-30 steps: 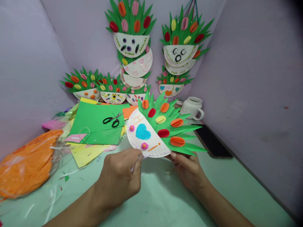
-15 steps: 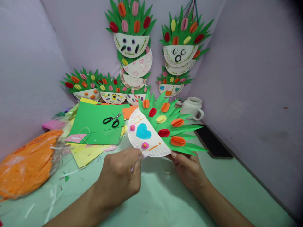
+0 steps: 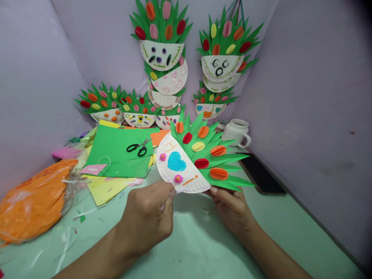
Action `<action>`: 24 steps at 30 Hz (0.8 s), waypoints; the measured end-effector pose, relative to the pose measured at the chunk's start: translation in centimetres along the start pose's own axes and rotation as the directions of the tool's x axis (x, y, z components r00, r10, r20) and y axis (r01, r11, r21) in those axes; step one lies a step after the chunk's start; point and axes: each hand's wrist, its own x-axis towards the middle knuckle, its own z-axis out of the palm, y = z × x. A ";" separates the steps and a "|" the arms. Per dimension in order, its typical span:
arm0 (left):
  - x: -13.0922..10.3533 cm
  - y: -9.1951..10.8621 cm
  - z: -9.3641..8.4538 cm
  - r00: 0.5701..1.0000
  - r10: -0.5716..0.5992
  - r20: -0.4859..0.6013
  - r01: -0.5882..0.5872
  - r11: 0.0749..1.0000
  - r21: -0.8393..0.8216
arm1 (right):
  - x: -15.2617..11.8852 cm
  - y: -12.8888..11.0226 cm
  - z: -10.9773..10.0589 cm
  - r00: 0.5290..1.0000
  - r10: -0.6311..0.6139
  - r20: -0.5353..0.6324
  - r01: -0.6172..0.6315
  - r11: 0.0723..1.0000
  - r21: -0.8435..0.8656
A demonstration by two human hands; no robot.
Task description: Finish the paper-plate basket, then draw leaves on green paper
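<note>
The left hand (image 3: pixel 151 209) is closed in a narrow grip, its fingertips at the lower rim of a half-round white paper-plate craft (image 3: pixel 186 175) with green paper leaves and folded orange, red and yellow paper flowers. A pale lilac item (image 3: pixel 163 207), mostly hidden and perhaps slim, shows within that grip. The right hand (image 3: pixel 232 207) holds the craft near its lower right corner, thumb in front; its other fingers are largely hidden behind. The craft is tilted in the air between and just beyond the hands, leaves pointing up and right, its white face carrying an orange "H" and "i", a blue heart and two pink flowers.

Beyond the left hand, black-handled scissors (image 3: pixel 142 150) lie on green paper sheets (image 3: pixel 116 143), with yellow paper (image 3: pixel 107 190) underneath. Farther left of that hand is a bright orange bundle (image 3: pixel 35 201) in clear plastic. A thin pale ring (image 3: pixel 207 211) lies on the pale green table (image 3: pixel 197 248) just left of the right hand. Beyond the right hand are a dark flat phone (image 3: pixel 261 174) and a white ceramic mug (image 3: pixel 235 131). Similar leafy plate crafts (image 3: pixel 162 54) stand or hang at the lilac wall (image 3: pixel 107 46), beyond both hands.
</note>
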 end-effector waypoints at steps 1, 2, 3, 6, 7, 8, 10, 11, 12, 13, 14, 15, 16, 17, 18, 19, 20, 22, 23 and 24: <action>0.0 0.0 0.0 1.000 -0.006 0.002 0.006 1.000 0.000 | 0.0 0.0 0.0 1.000 -0.001 -0.002 0.001 1.000 -0.001; 0.0 0.0 0.0 1.000 -0.010 0.003 0.010 1.000 -0.001 | 0.0 0.0 0.0 1.000 0.000 -0.003 0.000 1.000 -0.001; 0.0 0.0 0.0 1.000 -0.009 0.003 0.009 1.000 0.000 | 0.0 0.0 0.0 1.000 0.002 -0.005 -0.002 1.000 0.000; 0.1 0.0 0.0 1.000 -0.002 -0.011 0.002 1.000 0.006 | 0.0 0.0 0.0 1.000 0.011 0.002 -0.011 1.000 0.009; 0.1 0.0 0.0 1.000 0.001 -0.016 -0.001 1.000 0.008 | 0.0 0.0 0.0 1.000 0.013 0.007 -0.013 1.000 0.013; 0.2 0.0 0.0 1.000 0.000 -0.019 0.000 1.000 0.010 | 0.0 -0.1 0.0 1.000 0.014 0.010 -0.014 1.000 0.019; 0.2 0.0 0.0 1.000 -0.002 -0.018 0.003 1.000 0.016 | 0.0 -0.1 0.0 1.000 0.008 0.013 -0.008 1.000 0.030; 0.2 -0.1 0.0 1.000 -0.003 -0.016 0.003 1.000 0.021 | 0.0 -0.1 0.0 1.000 0.005 0.010 -0.005 0.999 0.035; 0.2 -0.1 0.0 1.000 -0.003 -0.012 0.003 1.000 0.027 | 0.0 -0.1 0.0 1.000 0.002 0.007 -0.002 0.999 0.038; 0.2 -0.1 0.0 1.000 -0.004 -0.008 0.004 0.999 0.033 | 0.0 0.0 0.0 1.000 0.001 0.002 -0.001 0.999 0.038; 0.2 -0.1 -0.1 1.000 -0.005 -0.004 0.005 0.999 0.037 | 0.0 0.0 0.0 1.000 0.002 -0.003 -0.002 0.999 0.037; 0.2 -0.1 -0.1 1.000 -0.006 0.000 0.006 0.999 0.040 | 0.0 0.0 0.0 1.000 0.004 -0.009 -0.004 0.999 0.035; 0.2 -0.1 -0.1 1.000 -0.010 0.002 0.010 0.999 0.043 | 0.0 0.0 0.0 1.000 0.008 -0.014 -0.007 0.999 0.033; 0.2 0.0 -0.1 1.000 -0.015 0.008 0.015 0.999 0.045 | 0.0 0.0 0.0 1.000 0.008 -0.021 -0.007 1.000 0.030; 0.2 0.0 -0.1 1.000 -0.021 0.013 0.020 0.999 0.045 | 0.0 -0.1 0.0 1.000 0.007 -0.027 -0.007 1.000 0.028; 0.2 0.1 -0.1 0.999 -0.026 0.019 0.025 0.999 0.041 | 0.0 -0.1 0.0 1.000 0.006 -0.031 -0.006 1.000 0.027; 0.3 0.1 -0.2 0.999 -0.028 0.024 0.028 0.999 0.032 | 0.0 -0.1 0.0 0.999 0.006 -0.032 -0.005 1.000 0.025; 0.6 0.3 -0.4 0.999 -0.035 0.013 0.035 0.999 -0.001 | 0.1 -0.1 0.0 0.999 0.008 -0.031 -0.008 1.000 0.019; 0.8 0.4 -0.6 0.999 -0.044 -0.003 0.044 0.999 -0.025 | 0.2 -0.1 -0.1 0.999 0.010 -0.034 -0.009 1.000 0.017; 1.0 0.5 -0.9 0.998 -0.060 -0.028 0.059 0.997 -0.051 | 0.2 -0.1 -0.1 0.999 0.011 -0.042 -0.010 1.000 0.019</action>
